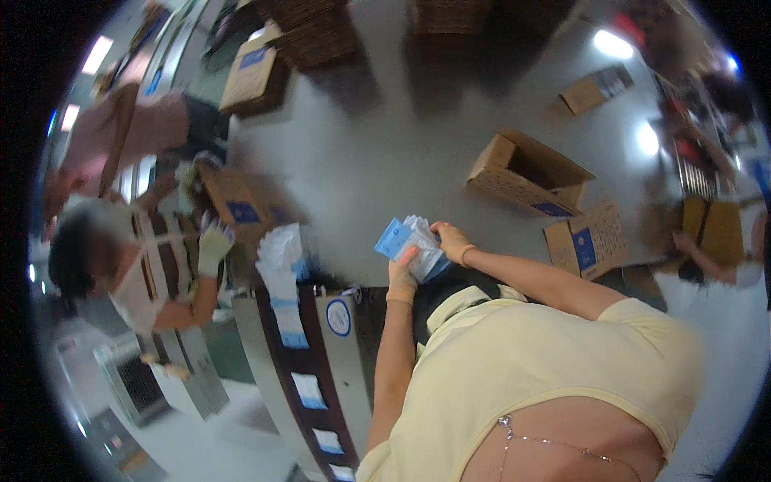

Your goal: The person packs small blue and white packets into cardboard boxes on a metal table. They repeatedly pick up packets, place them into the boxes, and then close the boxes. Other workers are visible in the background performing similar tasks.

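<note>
In front of my waist, both hands grip a bundle of blue-and-white flat packets [414, 243]. My left hand [402, 275] holds it from the near left, thumb pressed on the front. The fingers of my right hand [452, 242] close on its right upper edge. A pale orange band shows at each wrist. To the left of my left arm runs a dark conveyor belt [279, 363] in a metal frame. Single packets [308, 391] of the same colours lie spaced along it, and several overlap in a pile [279, 255] at its far end.
A co-worker [140, 269] with a gloved hand [214, 247] stands left of the belt, near a carton [234, 205]. On the floor to the right are an open cardboard box [526, 173] and another carton [590, 241]. More cartons [255, 76] stand farther off.
</note>
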Tool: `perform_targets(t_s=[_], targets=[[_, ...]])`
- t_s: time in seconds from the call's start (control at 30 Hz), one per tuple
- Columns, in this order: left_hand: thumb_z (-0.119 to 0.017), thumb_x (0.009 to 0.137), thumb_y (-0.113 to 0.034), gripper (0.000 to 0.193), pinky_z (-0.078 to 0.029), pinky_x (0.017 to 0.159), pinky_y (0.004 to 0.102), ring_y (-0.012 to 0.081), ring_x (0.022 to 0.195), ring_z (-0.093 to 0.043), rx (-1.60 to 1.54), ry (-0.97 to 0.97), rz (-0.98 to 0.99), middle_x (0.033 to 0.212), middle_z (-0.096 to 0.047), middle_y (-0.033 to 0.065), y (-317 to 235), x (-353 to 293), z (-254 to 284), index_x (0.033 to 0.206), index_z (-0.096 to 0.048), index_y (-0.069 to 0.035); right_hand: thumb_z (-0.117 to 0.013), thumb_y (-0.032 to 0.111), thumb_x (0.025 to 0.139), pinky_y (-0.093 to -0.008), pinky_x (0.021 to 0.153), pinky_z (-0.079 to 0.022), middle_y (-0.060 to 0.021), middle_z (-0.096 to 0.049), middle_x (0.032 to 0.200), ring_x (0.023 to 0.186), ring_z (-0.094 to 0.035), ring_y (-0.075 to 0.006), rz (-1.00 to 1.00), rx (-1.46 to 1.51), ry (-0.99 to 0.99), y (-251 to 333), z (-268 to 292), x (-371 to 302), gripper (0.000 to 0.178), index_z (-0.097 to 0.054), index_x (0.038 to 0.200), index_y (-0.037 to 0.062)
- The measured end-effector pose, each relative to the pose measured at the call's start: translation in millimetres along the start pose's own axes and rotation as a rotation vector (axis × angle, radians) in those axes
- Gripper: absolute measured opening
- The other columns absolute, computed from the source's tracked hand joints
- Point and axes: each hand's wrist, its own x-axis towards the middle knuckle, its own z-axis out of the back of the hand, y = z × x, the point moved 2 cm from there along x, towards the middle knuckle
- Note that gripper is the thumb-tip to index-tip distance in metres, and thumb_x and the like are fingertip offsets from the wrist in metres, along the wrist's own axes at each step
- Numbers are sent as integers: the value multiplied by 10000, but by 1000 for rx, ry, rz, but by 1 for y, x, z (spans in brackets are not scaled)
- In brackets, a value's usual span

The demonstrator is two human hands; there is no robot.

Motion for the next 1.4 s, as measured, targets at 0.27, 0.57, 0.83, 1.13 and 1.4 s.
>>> perform_targets(t_s=[0.27, 0.57, 0.83, 1.13, 1.4], targets=[[-757, 636, -69, 762, -483, 875, 402, 293, 1018, -588, 353, -353, -249, 1139, -576, 119, -36, 18, 16, 1291, -369, -29, -348, 604, 923, -364, 1044, -309, -148, -426, 1372, 1255, -413, -249, -5, 851, 525, 28, -55, 14, 747, -354, 1363, 0], [-838, 623, -290, 1164, -376, 1015, 420, 387, 1224, -448, 1023, -601, -55, 1346, -421, 255, -46, 28, 28, 1457, -56, -69, -682, 370, 792, -424, 1110, -226, -183, -311, 1439, 1340, -283, -334, 444, -122, -126, 69, 109, -33, 810, -282, 1411, 37], [-817, 652, -316, 1088, -348, 1025, 421, 385, 1254, -402, 988, -530, -303, 1362, -388, 251, -46, -22, 27, 1434, -122, -14, -698, 322, 765, -435, 931, -417, -140, -583, 1157, 1083, -530, -316, 56, -764, -490, -77, 259, -134, 540, -545, 1203, 46], [-735, 739, -354, 843, -372, 999, 422, 389, 1207, -413, 1450, 29, -998, 1304, -424, 241, -79, -81, -156, 1358, -302, 20, -664, 171, 743, -380, 795, -495, -106, -672, 890, 858, -633, -282, 304, -699, -237, 63, 227, -167, 252, -672, 974, 71], [-556, 863, -339, 261, -497, 707, 401, 230, 826, -608, 2278, 321, -791, 799, -658, 46, -71, -71, -215, 857, -664, -101, -622, 219, 818, -382, 869, -472, -85, -617, 1059, 998, -586, -276, 166, 162, -234, 56, 250, -188, 310, -612, 1102, 97]])
